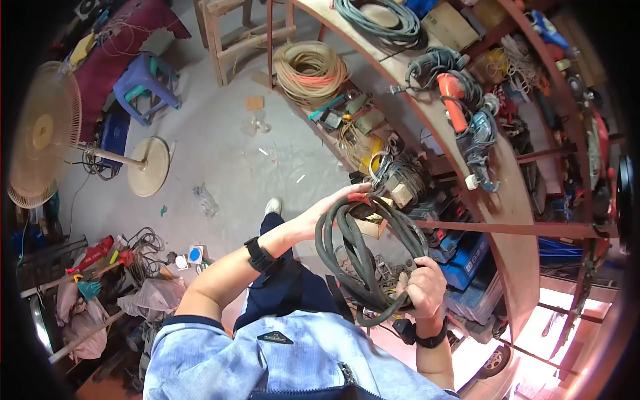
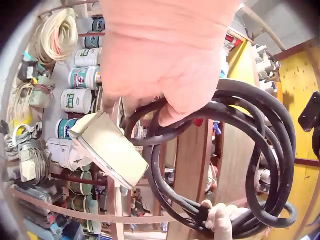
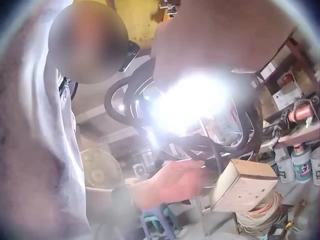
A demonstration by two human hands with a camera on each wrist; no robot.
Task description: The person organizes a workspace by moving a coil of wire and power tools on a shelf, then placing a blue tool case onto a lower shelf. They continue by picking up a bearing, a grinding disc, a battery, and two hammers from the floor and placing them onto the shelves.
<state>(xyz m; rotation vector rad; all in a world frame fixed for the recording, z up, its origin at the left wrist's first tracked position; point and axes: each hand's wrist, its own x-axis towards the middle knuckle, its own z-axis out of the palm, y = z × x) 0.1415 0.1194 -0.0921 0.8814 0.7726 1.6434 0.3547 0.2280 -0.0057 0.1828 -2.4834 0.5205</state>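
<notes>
A loose coil of thick black cable (image 1: 353, 250) hangs between both hands in front of the torso. At its upper side in the head view, the left hand (image 1: 327, 210) holds the loops; the left wrist view shows its thumb over the cable (image 2: 275, 165). The right hand (image 1: 425, 287) grips the lower right part of the bundle with curled fingers. Beside the left fingers is a pale box-like piece (image 2: 110, 150), also in the right wrist view (image 3: 245, 185); whether that hand holds it, I cannot tell. Glare covers part of the coil in the right wrist view.
A curved bench (image 1: 493, 193) with tools and cables runs along the right. On a low shelf lies a beige hose coil (image 1: 310, 73). A fallen fan (image 1: 43, 133) and a blue stool (image 1: 147, 87) are at the left; bags and scrap (image 1: 153, 297) lie lower left.
</notes>
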